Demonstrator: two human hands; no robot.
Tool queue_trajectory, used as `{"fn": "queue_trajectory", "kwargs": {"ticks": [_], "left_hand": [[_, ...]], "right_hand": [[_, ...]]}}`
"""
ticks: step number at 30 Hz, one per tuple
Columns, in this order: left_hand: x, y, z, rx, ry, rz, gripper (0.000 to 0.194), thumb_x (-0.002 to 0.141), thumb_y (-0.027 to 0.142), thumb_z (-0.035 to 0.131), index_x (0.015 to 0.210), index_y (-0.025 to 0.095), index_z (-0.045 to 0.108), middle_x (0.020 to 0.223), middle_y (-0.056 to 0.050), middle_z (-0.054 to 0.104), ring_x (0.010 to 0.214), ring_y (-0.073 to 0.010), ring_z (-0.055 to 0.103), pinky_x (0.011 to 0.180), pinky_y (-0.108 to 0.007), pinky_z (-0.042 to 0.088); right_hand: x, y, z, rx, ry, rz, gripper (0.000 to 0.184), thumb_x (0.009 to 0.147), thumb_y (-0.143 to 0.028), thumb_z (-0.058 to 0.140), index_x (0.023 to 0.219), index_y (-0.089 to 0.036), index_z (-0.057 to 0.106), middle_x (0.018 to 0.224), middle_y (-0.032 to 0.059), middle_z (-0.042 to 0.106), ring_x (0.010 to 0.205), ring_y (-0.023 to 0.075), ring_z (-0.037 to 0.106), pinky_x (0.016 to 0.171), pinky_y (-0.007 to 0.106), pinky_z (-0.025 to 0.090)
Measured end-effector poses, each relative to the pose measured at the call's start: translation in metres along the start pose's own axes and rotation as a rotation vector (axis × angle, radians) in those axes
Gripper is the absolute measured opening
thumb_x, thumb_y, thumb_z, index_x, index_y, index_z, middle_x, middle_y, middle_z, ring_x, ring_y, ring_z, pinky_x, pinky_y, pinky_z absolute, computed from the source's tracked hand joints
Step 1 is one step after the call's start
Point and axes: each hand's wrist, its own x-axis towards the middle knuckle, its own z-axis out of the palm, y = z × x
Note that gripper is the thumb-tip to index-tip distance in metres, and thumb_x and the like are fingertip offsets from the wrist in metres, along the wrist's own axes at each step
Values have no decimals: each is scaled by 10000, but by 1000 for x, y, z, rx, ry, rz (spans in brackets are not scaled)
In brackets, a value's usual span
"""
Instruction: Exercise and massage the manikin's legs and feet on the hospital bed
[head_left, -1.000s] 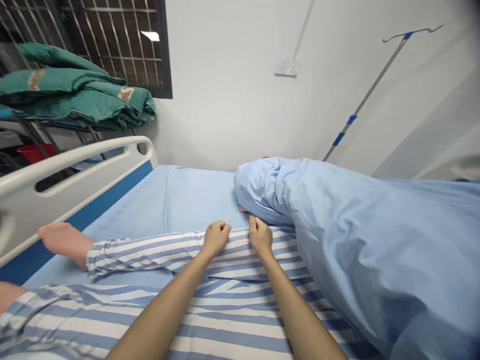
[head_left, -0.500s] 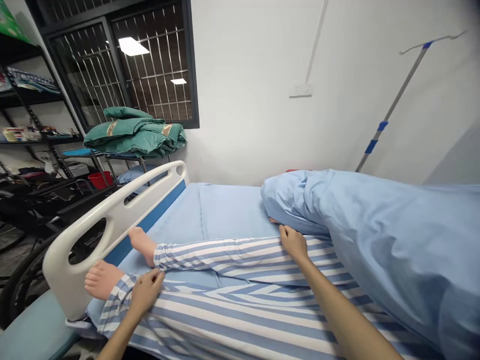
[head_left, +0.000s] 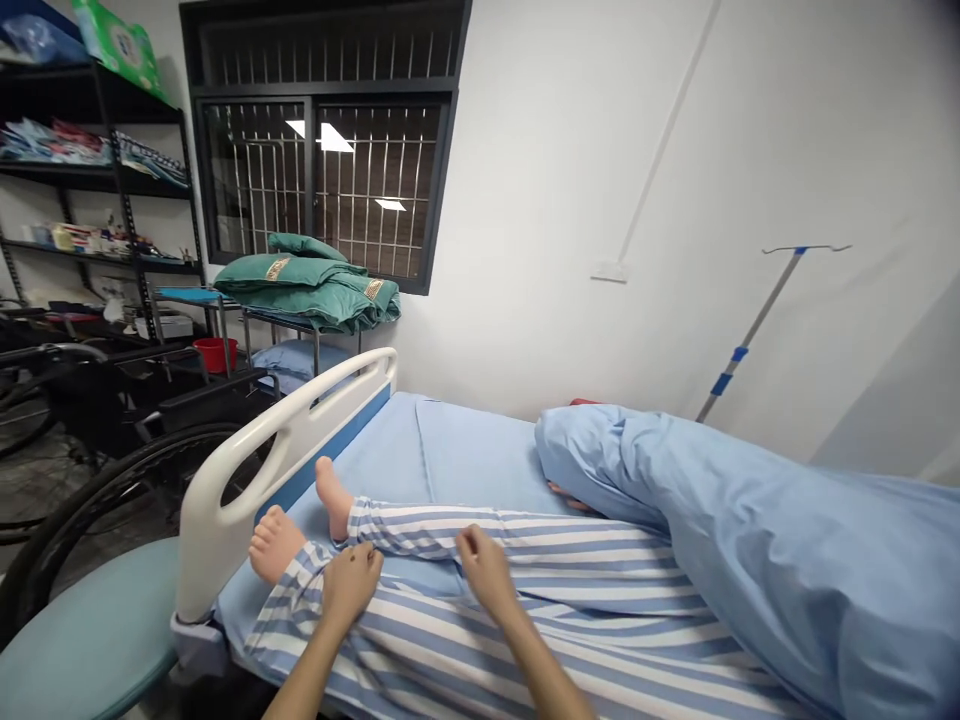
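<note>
A figure in blue-and-white striped trousers (head_left: 600,555) lies on the bed, and two bare feet (head_left: 277,545) stick out at the cuffs. My left hand (head_left: 352,580) rests on the nearer trouser leg just above the ankle, its fingers curled down. Whatever those fingers may hold is hidden. Over the middle of the legs, around the shins, is my right hand (head_left: 486,570), closed in a loose fist and slightly blurred; I cannot tell whether cloth is in it. A light blue quilt (head_left: 757,520) is bunched over the upper legs and body, with part of a hand (head_left: 570,494) showing under its edge.
A white bed end board (head_left: 225,470) stands beyond the feet. Left of it are a wheelchair (head_left: 150,440) and a pale green round seat (head_left: 97,635). Folded green bedding (head_left: 315,290) lies by the window. A drip pole (head_left: 750,335) rises behind the quilt.
My right hand has left the upper trouser leg by the quilt and come left to the shins. The left hand stays by the ankle. The camera view has turned left and up.
</note>
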Motion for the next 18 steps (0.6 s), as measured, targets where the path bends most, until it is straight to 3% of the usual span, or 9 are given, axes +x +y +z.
{"fn": "queue_trajectory", "kwargs": {"ticks": [4,7,14,18], "left_hand": [[-4,-6,-3,-24,-41,58,330,872,327,307,862,225,621,924,-46,697,897,-187,618,704,-269,377],[-6,-11,0,-12,-55,101,355,888,330,286,970,225,615,947,-58,696,915,-190,617,740,-277,390],[-9,-13,5,-90,-45,126,374,884,333,279,1025,207,602,959,-95,689,876,-214,620,739,-308,390],[-4,-14,2,-257,-34,126,292,850,340,351,814,208,610,788,-43,671,760,-169,592,669,-257,358]], "right_hand": [[-29,-72,70,141,-10,-154,243,877,-310,387,725,-185,529,700,24,608,657,148,547,605,233,335],[-41,-84,99,43,49,-168,294,898,-268,344,693,-177,533,689,42,602,665,159,550,600,249,317],[-40,-74,106,-93,106,-141,304,869,-199,366,617,-170,534,628,40,604,614,147,542,564,259,270],[-36,-77,106,-73,122,-113,304,847,-199,375,596,-173,547,607,38,613,580,145,536,541,262,252]]}}
